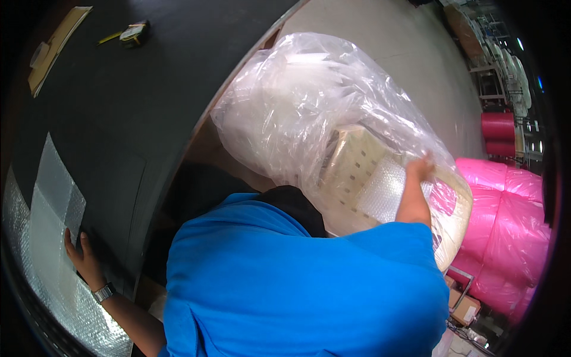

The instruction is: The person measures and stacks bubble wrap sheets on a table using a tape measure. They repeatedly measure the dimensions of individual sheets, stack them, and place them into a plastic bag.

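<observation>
My left hand (86, 260), with a watch at the wrist, rests on the edge of a clear bubble wrap sheet (55, 208) on the dark table; its fingers are apart. To the right, my right arm reaches over a large clear plastic bag (285, 95). At the bag's mouth my right hand (420, 169) is smeared by motion, so its grip cannot be made out. Beside that hand lies a small bubble wrap sheet (380, 189), over a cream block with rows of dark square marks (350, 156).
A tape measure (134, 34) with its yellow blade partly out lies on the dark table (137, 89). Cardboard with a tape roll (39, 55) sits at its far left. Big pink plastic-wrapped rolls (505, 226) stand at right, near cardboard boxes (464, 306).
</observation>
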The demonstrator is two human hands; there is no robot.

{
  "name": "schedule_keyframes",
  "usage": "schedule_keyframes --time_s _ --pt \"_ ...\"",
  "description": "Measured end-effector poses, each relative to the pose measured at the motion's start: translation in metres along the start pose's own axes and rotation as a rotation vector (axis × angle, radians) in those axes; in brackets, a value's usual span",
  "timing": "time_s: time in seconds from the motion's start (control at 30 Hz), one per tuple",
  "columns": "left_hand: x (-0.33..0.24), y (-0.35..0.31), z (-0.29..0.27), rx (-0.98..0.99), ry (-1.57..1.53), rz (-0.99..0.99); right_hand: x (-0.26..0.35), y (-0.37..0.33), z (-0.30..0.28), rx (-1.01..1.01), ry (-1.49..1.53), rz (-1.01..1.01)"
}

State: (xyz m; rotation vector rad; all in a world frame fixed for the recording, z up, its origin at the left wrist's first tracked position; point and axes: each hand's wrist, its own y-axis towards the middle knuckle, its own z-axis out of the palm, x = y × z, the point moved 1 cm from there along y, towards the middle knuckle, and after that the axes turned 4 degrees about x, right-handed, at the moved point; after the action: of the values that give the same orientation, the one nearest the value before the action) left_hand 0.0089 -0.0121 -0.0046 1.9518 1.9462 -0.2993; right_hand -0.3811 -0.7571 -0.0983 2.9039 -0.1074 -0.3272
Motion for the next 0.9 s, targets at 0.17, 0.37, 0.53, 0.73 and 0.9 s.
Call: schedule_keyframes --time_s 0.17,0.37,0.53,0.73,0.9 --pt "-0.016 0.010 0.001 -0.011 -0.049 0.062 0.187 -0.084 0.045 0.599 0.766 -0.478" --pt "-0.044 0.005 0.001 -0.007 -0.075 0.025 0.237 -0.155 0.170 1.016 0.677 0.100" --pt "-0.038 -0.001 0.006 0.048 0.014 0.030 0.266 -0.186 0.037 1.401 1.014 -0.551" --pt "-0.041 0.010 0.009 0.046 -0.081 0.062 0.249 -0.183 -0.047 1.759 0.493 -1.336" --pt "-0.043 -0.001 0.014 0.063 -0.072 0.009 0.162 -0.171 0.075 0.756 -0.824 -1.473"
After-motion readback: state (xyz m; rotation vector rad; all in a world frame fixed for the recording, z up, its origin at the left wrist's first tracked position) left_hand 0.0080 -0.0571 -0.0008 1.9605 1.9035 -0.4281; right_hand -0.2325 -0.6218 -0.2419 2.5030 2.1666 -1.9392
